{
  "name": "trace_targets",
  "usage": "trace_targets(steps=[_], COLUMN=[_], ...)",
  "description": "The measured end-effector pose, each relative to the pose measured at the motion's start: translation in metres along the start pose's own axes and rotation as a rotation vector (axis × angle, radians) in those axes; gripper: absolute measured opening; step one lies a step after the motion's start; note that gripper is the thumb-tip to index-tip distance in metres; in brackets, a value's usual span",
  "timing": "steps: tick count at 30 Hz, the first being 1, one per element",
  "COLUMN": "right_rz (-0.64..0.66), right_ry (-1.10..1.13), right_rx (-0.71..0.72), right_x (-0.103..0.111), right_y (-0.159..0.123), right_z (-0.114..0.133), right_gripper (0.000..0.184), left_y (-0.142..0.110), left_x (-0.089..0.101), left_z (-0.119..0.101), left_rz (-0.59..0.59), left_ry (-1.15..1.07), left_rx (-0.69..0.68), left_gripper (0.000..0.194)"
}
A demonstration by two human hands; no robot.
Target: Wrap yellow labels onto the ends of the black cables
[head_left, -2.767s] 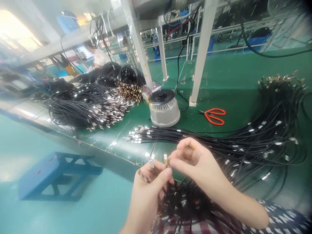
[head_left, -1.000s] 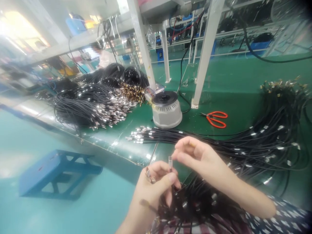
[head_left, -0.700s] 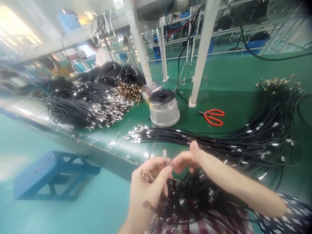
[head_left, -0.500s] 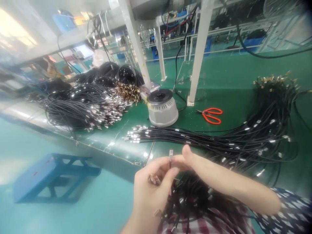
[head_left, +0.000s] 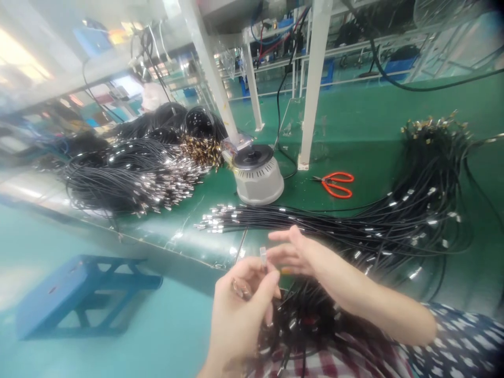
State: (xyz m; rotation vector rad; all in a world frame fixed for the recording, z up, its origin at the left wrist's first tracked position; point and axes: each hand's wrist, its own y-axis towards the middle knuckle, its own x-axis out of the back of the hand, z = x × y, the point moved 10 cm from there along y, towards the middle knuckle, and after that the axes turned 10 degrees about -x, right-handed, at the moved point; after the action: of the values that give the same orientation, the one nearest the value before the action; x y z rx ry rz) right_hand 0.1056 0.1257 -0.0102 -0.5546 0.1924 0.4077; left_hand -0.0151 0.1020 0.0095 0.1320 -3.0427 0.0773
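Note:
Between thumb and forefinger, my left hand (head_left: 246,302) pinches a cable by its silver connector end (head_left: 263,255), which points upward. More small metal pieces show inside the curled fingers of that hand, partly hidden. Just right of the connector is my right hand (head_left: 293,252), its fingers stretched out and spread, with nothing seen in them. Below both hands, a heap of black cables (head_left: 315,315) with silver ends lies over a checked cloth on my lap. Behind the hands, a long bundle of black cables (head_left: 299,218) runs across the green table, its silver connectors toward the left.
A grey-white round device (head_left: 260,178) with a black top stands on the table, beside a white post (head_left: 313,105). Orange-handled scissors-like cutters (head_left: 336,185) lie right of it. Coiled cables (head_left: 118,170) are piled at left. A blue stool (head_left: 86,299) stands on the floor.
My right hand has moved slightly left and its fingers have spread away from the connector. My left hand keeps its pinch, slightly lower. The whole view has shifted a little.

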Motion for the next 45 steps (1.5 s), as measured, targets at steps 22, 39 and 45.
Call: trace_targets(steps=[22, 39, 45], right_rz=[-0.153, -0.118, -0.141], right_ry=[0.005, -0.020, -0.031], right_rx=[0.160, 0.159, 0.163], right_x=[0.013, 0.008, 0.008], right_y=[-0.008, -0.008, -0.011], right_z=[0.021, 0.023, 0.025], right_gripper=[0.032, 0.026, 0.024], left_y=[-0.007, -0.008, -0.009], left_x=[0.001, 0.002, 0.002], left_z=[0.000, 0.001, 0.001], left_rz=[-0.048, -0.065, -0.055], left_ry=[-0.110, -0.106, -0.088], left_rx=[-0.010, -0.005, -0.013], left_gripper=[0.030, 0.027, 0.028])
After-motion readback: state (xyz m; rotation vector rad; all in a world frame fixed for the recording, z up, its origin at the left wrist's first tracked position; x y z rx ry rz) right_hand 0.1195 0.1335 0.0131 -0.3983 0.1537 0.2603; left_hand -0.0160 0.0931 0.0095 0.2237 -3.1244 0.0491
